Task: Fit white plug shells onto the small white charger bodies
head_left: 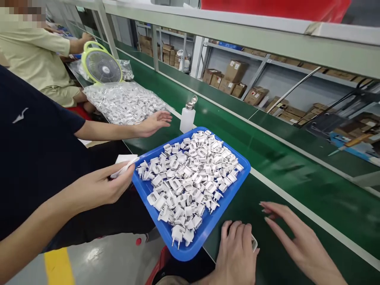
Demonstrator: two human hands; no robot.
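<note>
At the bottom of the view my left hand (237, 249) is closed over a small white plug housing (254, 243); only its hollow, rimmed end shows past the fingers. To the right, my right hand (299, 241) is held over the green work surface, with thumb and fingers apart and nothing between them. Beyond my left hand lies a blue tray (190, 253) heaped with loose white plug housings (190, 178), some with metal pins showing.
A co-worker's hand (103, 182) holds a white folded piece beside the tray; their other hand (152, 123) is stretched out behind it. Further back are a white pump bottle (187, 118), a plastic bag of white parts (127, 103) and a green fan (103, 67). A green conveyor belt (282, 158) runs alongside.
</note>
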